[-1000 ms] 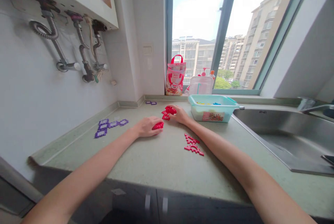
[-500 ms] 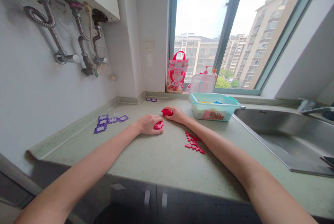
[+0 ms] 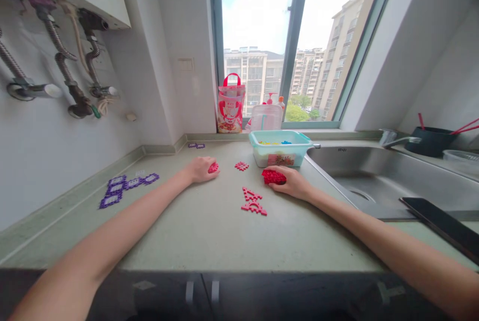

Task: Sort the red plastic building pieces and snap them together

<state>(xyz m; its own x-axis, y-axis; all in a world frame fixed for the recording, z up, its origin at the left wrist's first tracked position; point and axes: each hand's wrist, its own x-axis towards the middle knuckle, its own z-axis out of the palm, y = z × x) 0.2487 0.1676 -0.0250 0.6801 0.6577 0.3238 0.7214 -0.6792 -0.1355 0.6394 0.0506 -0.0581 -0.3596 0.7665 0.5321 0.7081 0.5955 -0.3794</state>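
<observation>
My left hand (image 3: 199, 169) rests low over the counter, its fingers closed around pinkish-red toothed plastic building pieces (image 3: 213, 167); my palm hides most of them. Over to the right, my right hand (image 3: 294, 182) grips a bunch of red toothed building pieces (image 3: 273, 176) in front of the teal tub. One square red building piece (image 3: 241, 166) lies flat between the hands. Closer to me are a triangular red piece (image 3: 252, 194) and an arched red piece (image 3: 254, 208), lying close together.
Behind my right hand stands the teal tub (image 3: 258, 157), with yellow and blue pieces inside. Purple frame-like pieces (image 3: 115, 189) lie at left, and a purple pair (image 3: 196, 146) near the back. A steel sink (image 3: 337, 171) and dark phone-like slab (image 3: 437, 226) are at right.
My hands have moved apart; the right one has carried its red pieces over to the tub's front. A square red piece now shows on the counter between them. The view has turned right.
</observation>
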